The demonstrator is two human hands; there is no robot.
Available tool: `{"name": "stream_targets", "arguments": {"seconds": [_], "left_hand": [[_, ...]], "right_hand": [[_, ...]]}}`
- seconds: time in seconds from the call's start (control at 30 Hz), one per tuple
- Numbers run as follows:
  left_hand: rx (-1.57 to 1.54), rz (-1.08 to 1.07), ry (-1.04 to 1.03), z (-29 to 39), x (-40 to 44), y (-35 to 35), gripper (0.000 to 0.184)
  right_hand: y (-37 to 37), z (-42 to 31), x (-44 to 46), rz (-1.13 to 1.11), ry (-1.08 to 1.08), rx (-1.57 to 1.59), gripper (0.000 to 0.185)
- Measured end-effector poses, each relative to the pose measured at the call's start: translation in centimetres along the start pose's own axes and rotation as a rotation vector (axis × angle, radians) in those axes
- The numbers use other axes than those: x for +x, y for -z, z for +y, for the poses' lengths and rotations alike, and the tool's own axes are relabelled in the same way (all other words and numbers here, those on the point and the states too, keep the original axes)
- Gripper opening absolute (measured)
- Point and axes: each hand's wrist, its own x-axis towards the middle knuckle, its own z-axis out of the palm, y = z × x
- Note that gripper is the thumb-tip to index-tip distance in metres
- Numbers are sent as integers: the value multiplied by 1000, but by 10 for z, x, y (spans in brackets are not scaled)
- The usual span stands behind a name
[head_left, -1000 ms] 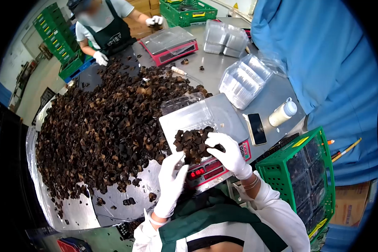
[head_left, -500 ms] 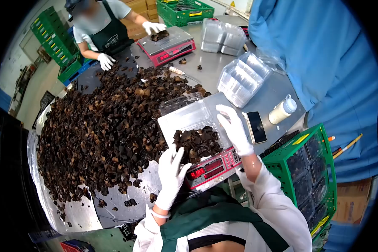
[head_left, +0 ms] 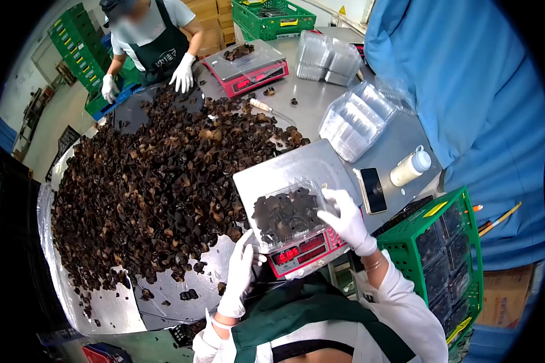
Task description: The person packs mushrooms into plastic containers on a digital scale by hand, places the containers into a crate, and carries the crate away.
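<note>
A clear box [head_left: 295, 238] held mushrooms [head_left: 286, 213]. The left hand [head_left: 241, 271], at its eight o'clock, and right hand [head_left: 347, 221], at three, were unclenched.

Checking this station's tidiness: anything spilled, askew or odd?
Some strays: dark pieces lie apart from the main pile, toward the near edge of the table, and two more pieces lie beside the far scale. A phone and bottle among weighing gear look out of place. No damage stands out.

Gloved hands [head_left: 238, 272] [head_left: 346, 222] apart, fingers bent
</note>
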Motion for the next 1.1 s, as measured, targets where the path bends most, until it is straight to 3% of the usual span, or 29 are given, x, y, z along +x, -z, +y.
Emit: {"name": "stream_targets", "arguments": {"seconds": [0.03,0.07,0.13,0.2,0.27,0.33,0.4,0.47,0.5,0.53,0.57,0.6,0.63,0.67,0.73,0.8,0.83,0.87,0.93,1.0,1.1], "left_hand": [[-47,2,33,0,0,0,46],[-93,-5,68,-2,1,-1,45],[-75,20,42,-10,1,-5,35],[-169,-32,45,-14,1,-10,20],[-224,-51,85,-15,4,-12,17],[-277,-63,122,-20,8,-9,15],[-345,-108,77,-29,14,-1,17],[-294,-9,73,-13,6,-9,19],[-119,13,168,11,0,-13,18],[-101,34,91,2,1,-12,18],[5,30,-54,-5,3,-10,18],[-97,-44,-80,3,2,-17,16],[-76,-57,-174,8,3,-25,16],[192,-112,-242,-4,10,-10,13],[176,-124,-272,-14,22,-18,37],[115,-250,-298,-33,40,-14,51],[244,-306,-278,2,28,-40,42],[685,-226,-170,65,1,-77,36],[602,-280,-135,56,8,-79,39],[587,-268,-140,42,17,-77,38],[560,-232,-51,54,6,-96,39]], "right_hand": [[-1,11,-12,-36,-123,2,39],[-6,31,-23,-86,-199,76,31],[7,31,-24,-365,-616,400,26],[2,32,-31,-417,-603,464,23],[-6,31,-36,-378,-615,733,20],[-13,36,-39,-360,-626,813,15],[-22,49,-44,-324,-493,941,17],[-21,35,-47,-278,-551,849,14],[-32,48,-57,-255,-462,1020,11],[-40,54,-64,-200,-409,1218,11],[-34,47,-65,-153,-375,1009,14],[-19,31,-58,-142,-394,688,17],[-7,20,-54,-66,-333,647,18],[0,16,-50,51,-179,622,18],[41,-12,-48,140,-122,559,16],[76,-25,-52,474,130,430,12],[105,-36,-61,541,127,278,11],[137,-49,-78,607,117,121,11],[186,-67,-114,738,-41,-162,13],[226,-66,-152,930,-7,-567,13],[271,-79,-215,1129,-303,-776,10]]}}
